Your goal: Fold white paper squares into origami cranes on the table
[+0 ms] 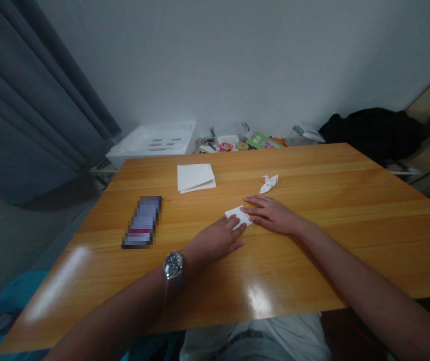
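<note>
A small folded white paper piece (238,216) lies on the wooden table (312,240) near its middle. My left hand (215,239), with a watch on its wrist, lies flat with its fingertips on the paper's near edge. My right hand (271,213) lies flat beside it, fingers stretched out and pressing the paper's right side. Both hands are open and flat. A finished white paper crane (268,183) stands a little beyond my right hand.
A stack of white paper sheets (195,177) lies further back on the table. A phone (142,222) lies to the left. Behind the table are a white plastic box (155,140), small cluttered items and a dark cloth heap (369,131).
</note>
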Tool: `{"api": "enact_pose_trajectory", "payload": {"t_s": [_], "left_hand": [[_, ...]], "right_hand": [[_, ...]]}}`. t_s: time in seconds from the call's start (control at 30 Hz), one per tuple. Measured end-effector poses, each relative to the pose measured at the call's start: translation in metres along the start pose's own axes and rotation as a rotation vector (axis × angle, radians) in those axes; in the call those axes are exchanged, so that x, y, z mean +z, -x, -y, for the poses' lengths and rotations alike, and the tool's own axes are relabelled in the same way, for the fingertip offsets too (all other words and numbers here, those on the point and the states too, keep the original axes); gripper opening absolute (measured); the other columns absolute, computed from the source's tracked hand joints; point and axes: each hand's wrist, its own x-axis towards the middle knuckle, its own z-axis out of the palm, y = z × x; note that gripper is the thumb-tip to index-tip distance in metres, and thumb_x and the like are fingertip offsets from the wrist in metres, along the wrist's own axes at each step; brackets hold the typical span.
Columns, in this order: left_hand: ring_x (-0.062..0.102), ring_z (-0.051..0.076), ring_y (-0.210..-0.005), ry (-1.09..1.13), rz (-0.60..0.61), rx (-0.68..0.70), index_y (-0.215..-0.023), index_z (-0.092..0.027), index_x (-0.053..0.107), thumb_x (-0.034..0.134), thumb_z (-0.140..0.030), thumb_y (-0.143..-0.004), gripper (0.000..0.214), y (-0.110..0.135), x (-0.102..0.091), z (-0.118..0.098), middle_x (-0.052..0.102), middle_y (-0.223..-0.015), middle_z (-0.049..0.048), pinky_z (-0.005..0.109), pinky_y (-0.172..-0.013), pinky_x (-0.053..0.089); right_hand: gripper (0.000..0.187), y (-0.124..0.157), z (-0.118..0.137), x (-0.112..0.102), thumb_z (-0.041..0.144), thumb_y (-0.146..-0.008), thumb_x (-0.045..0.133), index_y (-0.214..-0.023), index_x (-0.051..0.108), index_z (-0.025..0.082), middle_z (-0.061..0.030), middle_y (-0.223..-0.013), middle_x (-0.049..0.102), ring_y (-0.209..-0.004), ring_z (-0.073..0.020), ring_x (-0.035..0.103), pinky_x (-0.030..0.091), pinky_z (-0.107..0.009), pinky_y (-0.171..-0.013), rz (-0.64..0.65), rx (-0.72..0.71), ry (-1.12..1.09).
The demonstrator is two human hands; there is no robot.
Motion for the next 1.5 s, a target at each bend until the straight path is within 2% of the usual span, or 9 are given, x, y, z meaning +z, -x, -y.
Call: {"api": "enact_pose_trajectory", "payload": {"t_s": [0.17,0.3,0.53,0.67,0.8,1.1,1.27,1.4,1.5], "left_hand": [[0.048,0.031,-0.136,0.022,0.003,-0.012,-0.142,-0.011,0.046,0.047,-0.04,-0.102,0.05,0.0,-0.001,0.0,0.054,-0.139,0.0169,0.042,-0.117,0.038],[0.046,0.029,-0.137,0.031,-0.011,-0.011,-0.145,-0.012,0.043,0.045,-0.042,-0.103,0.052,0.002,0.0,0.001,0.053,-0.141,0.0152,0.04,-0.117,0.037],[0.045,0.03,-0.139,0.021,0.021,-0.026,-0.144,-0.007,0.043,0.043,-0.04,-0.103,0.052,0.001,0.002,-0.001,0.053,-0.142,0.0168,0.037,-0.115,0.038],[0.045,0.03,-0.139,0.013,0.017,-0.021,-0.143,-0.006,0.045,0.044,-0.04,-0.103,0.052,0.0,0.002,-0.002,0.054,-0.14,0.0178,0.037,-0.115,0.039],[0.047,0.03,-0.137,0.015,0.017,-0.038,-0.142,-0.008,0.046,0.044,-0.04,-0.103,0.05,0.0,0.002,-0.001,0.055,-0.139,0.0167,0.038,-0.113,0.042],[0.051,0.03,-0.132,-0.005,-0.03,-0.048,-0.14,-0.008,0.049,0.047,-0.044,-0.101,0.053,0.002,0.002,-0.001,0.057,-0.135,0.0154,0.039,-0.114,0.041],[0.05,0.029,-0.135,-0.015,-0.049,-0.069,-0.141,-0.01,0.05,0.045,-0.05,-0.102,0.057,0.003,-0.001,0.005,0.056,-0.141,0.014,0.041,-0.119,0.035],[0.043,0.028,-0.141,-0.006,-0.075,-0.108,-0.141,-0.012,0.052,0.039,-0.054,-0.102,0.059,0.004,0.001,0.013,0.055,-0.145,0.0127,0.043,-0.123,0.026],[0.041,0.027,-0.143,0.01,-0.067,-0.11,-0.144,-0.013,0.049,0.037,-0.055,-0.103,0.06,0.006,0.002,0.016,0.052,-0.148,0.0122,0.043,-0.124,0.025]], "right_hand": [[0.043,0.003,-0.002,-0.003,0.04,-0.102,0.051,-0.145,0.052,0.035,-0.0049,-0.157,0.043,-0.143,-0.0282,0.042,0.037,-0.054,-0.116,0.0,-0.043,-0.039],[0.04,0.005,-0.001,-0.005,0.038,-0.1,0.055,-0.14,0.057,0.036,-0.0048,-0.16,0.038,-0.145,-0.029,0.04,0.035,-0.054,-0.117,-0.005,-0.085,-0.054],[0.044,0.005,0.001,-0.005,0.041,-0.099,0.057,-0.143,0.054,0.035,-0.0054,-0.165,0.025,-0.149,-0.0304,0.032,0.031,-0.054,-0.119,0.051,-0.099,0.0],[0.045,0.005,-0.002,-0.002,0.038,-0.102,0.052,-0.146,0.05,0.034,-0.0049,-0.163,0.031,-0.148,-0.0267,0.034,0.031,-0.052,-0.12,0.032,-0.068,-0.01],[0.047,0.004,-0.001,0.002,0.042,-0.103,0.048,-0.148,0.048,0.032,-0.0066,-0.161,0.035,-0.147,-0.0268,0.036,0.034,-0.051,-0.119,0.038,0.002,0.046],[0.046,-0.004,0.012,0.001,0.046,-0.099,0.052,-0.141,0.058,0.027,-0.0114,-0.154,0.047,-0.138,-0.0305,0.049,0.04,-0.051,-0.114,-0.021,0.102,0.097],[0.049,-0.004,0.014,-0.001,0.05,-0.099,0.051,-0.141,0.058,0.024,-0.0128,-0.153,0.048,-0.138,-0.03,0.049,0.039,-0.051,-0.115,-0.022,0.112,0.08],[0.053,-0.003,0.012,0.002,0.052,-0.099,0.05,-0.141,0.058,0.021,-0.0153,-0.152,0.049,-0.137,-0.0309,0.05,0.041,-0.051,-0.114,-0.029,0.145,0.066],[0.053,-0.002,0.012,0.003,0.052,-0.099,0.049,-0.143,0.056,0.022,-0.0147,-0.153,0.047,-0.138,-0.0315,0.049,0.041,-0.052,-0.114,-0.046,0.151,0.052]]}}
